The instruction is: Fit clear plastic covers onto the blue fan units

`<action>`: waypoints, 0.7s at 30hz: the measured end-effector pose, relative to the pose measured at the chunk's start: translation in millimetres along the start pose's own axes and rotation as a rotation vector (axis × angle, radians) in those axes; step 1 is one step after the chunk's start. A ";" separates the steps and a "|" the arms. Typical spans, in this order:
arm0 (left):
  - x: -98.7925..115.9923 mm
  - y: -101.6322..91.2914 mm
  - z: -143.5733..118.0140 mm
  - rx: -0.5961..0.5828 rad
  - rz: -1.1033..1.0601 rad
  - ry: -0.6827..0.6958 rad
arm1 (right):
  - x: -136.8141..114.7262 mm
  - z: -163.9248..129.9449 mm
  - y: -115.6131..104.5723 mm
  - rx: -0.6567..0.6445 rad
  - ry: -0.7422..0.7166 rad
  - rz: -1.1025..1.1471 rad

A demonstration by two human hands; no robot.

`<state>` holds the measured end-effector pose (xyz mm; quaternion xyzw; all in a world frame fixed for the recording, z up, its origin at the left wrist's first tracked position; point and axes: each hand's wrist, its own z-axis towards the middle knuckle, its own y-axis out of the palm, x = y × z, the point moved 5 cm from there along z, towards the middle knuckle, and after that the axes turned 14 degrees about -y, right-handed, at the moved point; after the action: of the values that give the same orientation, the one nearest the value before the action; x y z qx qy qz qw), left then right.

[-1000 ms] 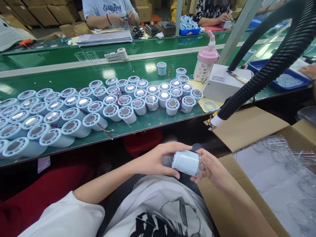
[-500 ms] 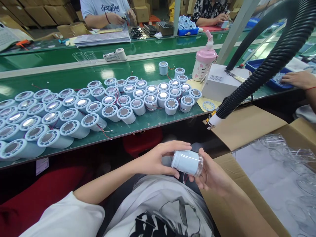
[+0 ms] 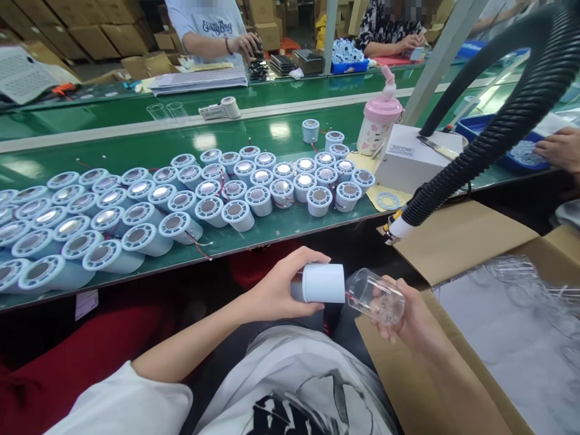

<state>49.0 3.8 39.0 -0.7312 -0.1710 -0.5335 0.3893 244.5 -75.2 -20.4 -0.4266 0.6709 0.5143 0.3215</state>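
Note:
My left hand grips a pale blue cylinder, held on its side above my lap. My right hand holds a clear plastic cup, also on its side, its mouth turned toward the cylinder. The two parts sit a small gap apart, with a thin red wire between them. Many more pale blue cylinders with shiny round tops stand or lie in rows on the green bench in front of me.
An open cardboard box with clear plastic cups stands at my right. A black ribbed hose arcs over it. A white box and a pink bottle sit on the bench. Other people work across it; another person's hand reaches in at the right.
The clear cup enclosed the blue cylinder earlier; now the two are pulled apart, the cylinder in my left hand and the cup in my right. The view has shifted slightly.

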 end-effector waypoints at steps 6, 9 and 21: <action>3.3 -6.3 -7.3 0.053 0.025 0.017 | 4.3 -1.4 2.6 -0.054 0.060 0.002; 5.4 -2.9 -6.3 -0.009 -0.027 0.041 | 10.6 1.0 11.3 -0.103 0.079 -0.001; -3.9 19.3 6.1 -0.238 -0.231 -0.039 | 13.6 -3.3 34.0 -0.147 0.360 0.073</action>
<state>64.4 -3.3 27.2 -0.7579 -0.1971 -0.5768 0.2325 208.0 -78.1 -17.2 -0.5094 0.6933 0.4885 0.1457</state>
